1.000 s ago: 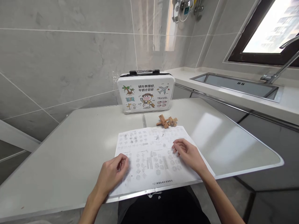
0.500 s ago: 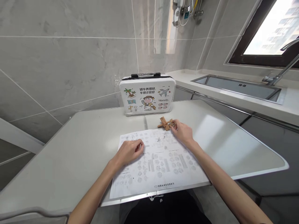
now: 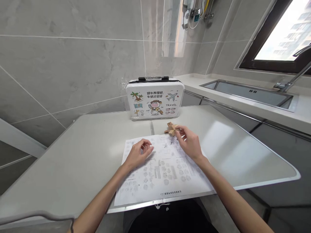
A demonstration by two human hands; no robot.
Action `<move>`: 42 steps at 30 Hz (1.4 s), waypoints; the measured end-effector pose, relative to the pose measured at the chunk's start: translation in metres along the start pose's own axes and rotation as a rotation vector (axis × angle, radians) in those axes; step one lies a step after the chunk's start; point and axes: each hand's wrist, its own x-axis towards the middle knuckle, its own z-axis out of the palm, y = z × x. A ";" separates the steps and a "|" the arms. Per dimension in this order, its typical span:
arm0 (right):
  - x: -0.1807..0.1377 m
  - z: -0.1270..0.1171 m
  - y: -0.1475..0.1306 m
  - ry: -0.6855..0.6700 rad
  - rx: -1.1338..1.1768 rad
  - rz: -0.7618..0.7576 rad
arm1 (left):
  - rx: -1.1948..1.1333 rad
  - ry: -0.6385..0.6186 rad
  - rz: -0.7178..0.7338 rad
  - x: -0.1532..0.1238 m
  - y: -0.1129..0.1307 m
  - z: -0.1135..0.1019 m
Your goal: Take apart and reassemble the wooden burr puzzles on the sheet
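Small light-brown interlocking wooden puzzle (image 3: 172, 128): sits at far edge of the printed diagram sheet (image 3: 165, 171), near centre of the pale grey worktop (image 3: 85, 155), in front of the white illustrated tin case w/ black handle (image 3: 155, 100). Right hand (image 3: 188, 141) has its fingertips closed on the puzzle's right side; 1 s ago it lay flat on the sheet, so it has reached fwd and taken hold. Puzzle appears slightly raised vs. half a second ago, though lift-off can't be confirmed. Left hand (image 3: 138, 154) has moved up the sheet; fingers loosely curled, holding nothing, resting on paper. Steel sink (image 3: 245, 90) and tap (image 3: 291, 79) well apart, at right.
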 end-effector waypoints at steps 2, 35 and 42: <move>-0.005 0.007 -0.019 -0.009 0.152 0.004 | -0.141 0.009 -0.035 0.001 -0.001 0.004; -0.027 0.066 -0.015 -0.590 0.649 0.240 | -0.375 -0.010 -0.029 -0.003 -0.006 0.011; -0.031 0.073 -0.012 -0.513 0.677 0.261 | -0.361 -0.029 -0.032 -0.002 -0.005 0.012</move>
